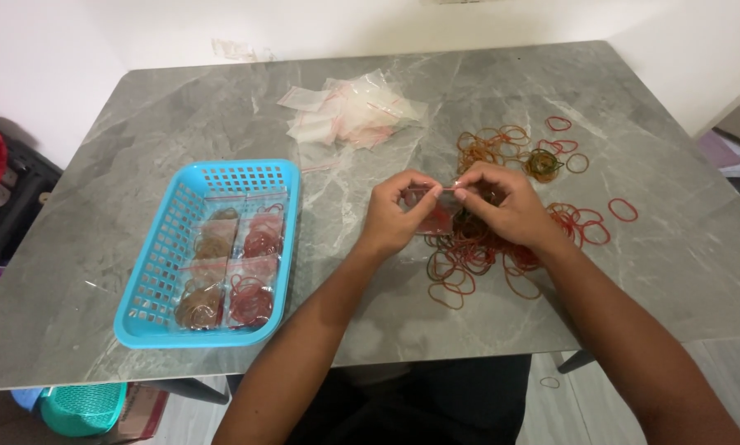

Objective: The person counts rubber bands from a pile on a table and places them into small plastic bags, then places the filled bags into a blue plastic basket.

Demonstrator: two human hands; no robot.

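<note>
Head view: both hands, left hand (390, 216) and right hand (501, 206), have fingers pinched on one small clear bag (429, 206) above the loose rubber bands (501, 247) at table (180, 115) centre-right. Four filled bags (231, 272) lie in the blue basket (151, 272), left. Empty bags (353, 111) remain piled far; many bands remain unbagged.

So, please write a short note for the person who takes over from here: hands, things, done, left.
Left hand and right hand: both pinch the top of one small clear bag holding rubber bands.
Done: four filled bags lie in the blue basket.
Left: loose rubber bands spread on the grey table; empty bags piled at the far side.
</note>
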